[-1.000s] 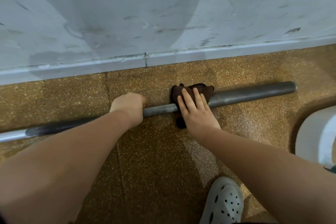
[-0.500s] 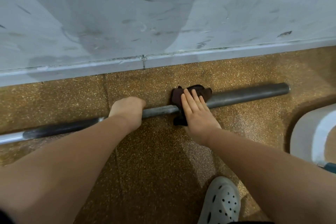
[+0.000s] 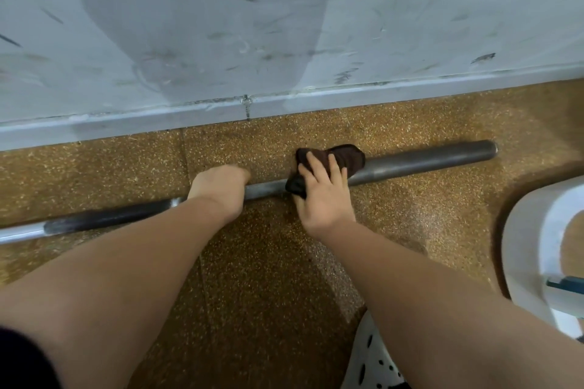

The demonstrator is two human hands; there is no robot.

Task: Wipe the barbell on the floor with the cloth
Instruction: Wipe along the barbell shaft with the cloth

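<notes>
The barbell (image 3: 426, 159) lies on the brown speckled floor (image 3: 252, 278), close to the grey wall (image 3: 284, 25). It runs from 9 o'clock across to 2 o'clock, with its thick end at the 2 o'clock side. The dark brown cloth (image 3: 346, 156) is draped over the bar near the middle, a little toward 1 o'clock, right where the thin part meets the thick part. The right grip (image 3: 322, 196) lies on top of the cloth with its fingers (image 3: 335, 167) spread and straight, pressing it onto the bar. The left grip (image 3: 221, 183) is just beside it toward 9 o'clock, curled tight round the bare thin bar. A white shoe (image 3: 369, 363) with holes shows at 5 o'clock. A white curved thing (image 3: 531, 246) sits at 4 o'clock.
</notes>
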